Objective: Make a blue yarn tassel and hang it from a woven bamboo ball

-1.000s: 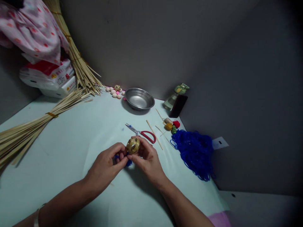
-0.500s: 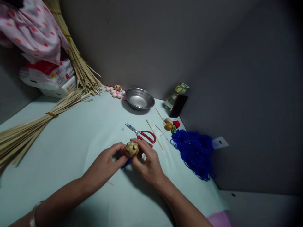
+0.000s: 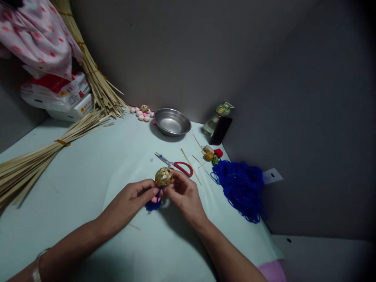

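The left hand (image 3: 127, 204) and right hand (image 3: 185, 196) are pinching a woven bamboo ball (image 3: 163, 177) up off the desk (image 3: 73, 184) with their fingertips, which keeps the blue cord (image 3: 153, 204) just under the ball within easy reach.

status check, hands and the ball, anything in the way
Left hand and right hand both holding woven ball. Blue cord hanging below it. Red-handled scissors lying on the table beyond the hands.
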